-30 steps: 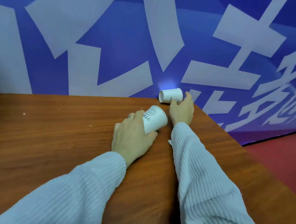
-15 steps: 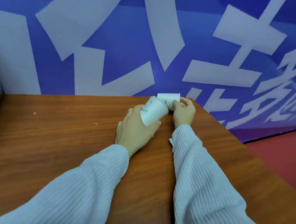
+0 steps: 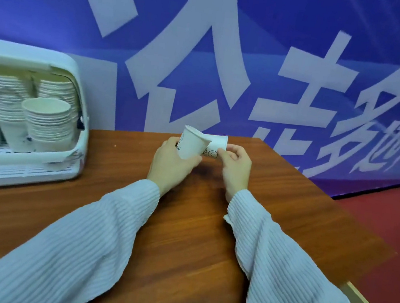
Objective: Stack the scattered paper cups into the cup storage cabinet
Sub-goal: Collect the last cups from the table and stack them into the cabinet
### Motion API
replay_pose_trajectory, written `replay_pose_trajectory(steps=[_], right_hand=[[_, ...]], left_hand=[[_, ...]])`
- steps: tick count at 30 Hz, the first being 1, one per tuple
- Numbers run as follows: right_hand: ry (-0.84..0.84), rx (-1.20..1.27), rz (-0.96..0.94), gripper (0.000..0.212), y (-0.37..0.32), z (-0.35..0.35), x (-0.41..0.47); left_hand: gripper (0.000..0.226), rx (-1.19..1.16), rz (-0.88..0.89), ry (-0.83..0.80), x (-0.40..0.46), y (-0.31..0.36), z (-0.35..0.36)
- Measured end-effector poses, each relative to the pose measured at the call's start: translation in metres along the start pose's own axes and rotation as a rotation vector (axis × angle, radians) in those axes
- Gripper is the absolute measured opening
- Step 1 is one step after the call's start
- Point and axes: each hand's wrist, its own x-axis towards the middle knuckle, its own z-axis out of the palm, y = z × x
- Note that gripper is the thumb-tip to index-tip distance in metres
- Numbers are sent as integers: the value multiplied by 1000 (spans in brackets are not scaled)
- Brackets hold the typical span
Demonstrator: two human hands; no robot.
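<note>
While left hand point(image 3: 170, 160) grips one cup point(image 3: 192, 144), right hand point(image 3: 236, 165) pinches second cup point(image 3: 216, 146); rims touching.

A white cup cabinet point(image 3: 81, 120) stands on the wooden table point(image 3: 182, 238).

Single head-worn view: looks forward and down, close over worktop point(image 3: 184, 225), facing blue wall point(image 3: 258, 44).
</note>
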Motion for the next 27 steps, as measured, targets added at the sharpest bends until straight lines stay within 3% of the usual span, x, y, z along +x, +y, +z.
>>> replay_pose_trajectory(steps=[3,11,15,23,27], right_hand=[[-78,-18,-91,16,-36,27,-24],[-342,-28,-397,6,-100,140,-81],[-443,-79,-545,10,-126,194,-91],[-753,-639,-697,36,-134,245,-90],[-811,-843,-833,52,-116,249,-100]], left_hand=[[53,-13,9,64,-20,7,-46],[73,-16,86,388,-55,4,-176],[63,-29,108,561,-63,-10,-225],[83,-34,34,649,-62,-35,-271],[85,0,23,637,-58,-42,-277]])
